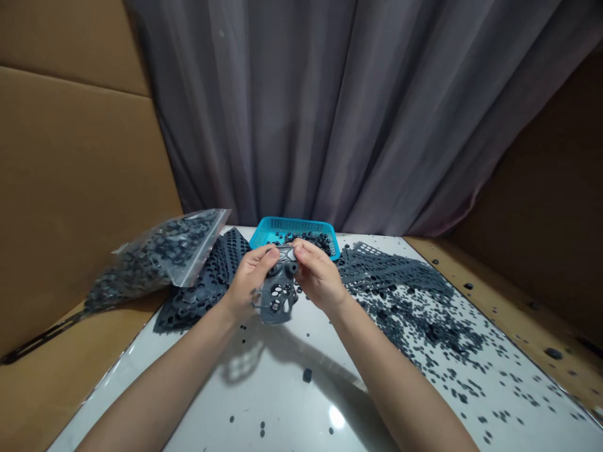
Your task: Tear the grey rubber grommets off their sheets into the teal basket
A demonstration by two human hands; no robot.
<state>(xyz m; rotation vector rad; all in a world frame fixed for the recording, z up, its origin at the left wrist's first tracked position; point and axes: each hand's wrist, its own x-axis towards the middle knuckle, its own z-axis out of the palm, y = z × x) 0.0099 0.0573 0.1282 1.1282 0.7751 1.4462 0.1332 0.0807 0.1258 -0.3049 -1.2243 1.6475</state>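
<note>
Both hands meet above the middle of the table on one dark grey rubber sheet full of punched holes. My left hand grips its left edge, thumb on top. My right hand pinches the sheet's top right part with closed fingers. The sheet hangs down between them. Just behind the hands stands a turquoise perforated basket holding small dark rubber pieces.
A clear zip bag of dark pieces lies at the left, over stacked punched sheets. More used sheets and scattered scraps cover the right side of the glossy white table. Cardboard walls and a grey curtain enclose it.
</note>
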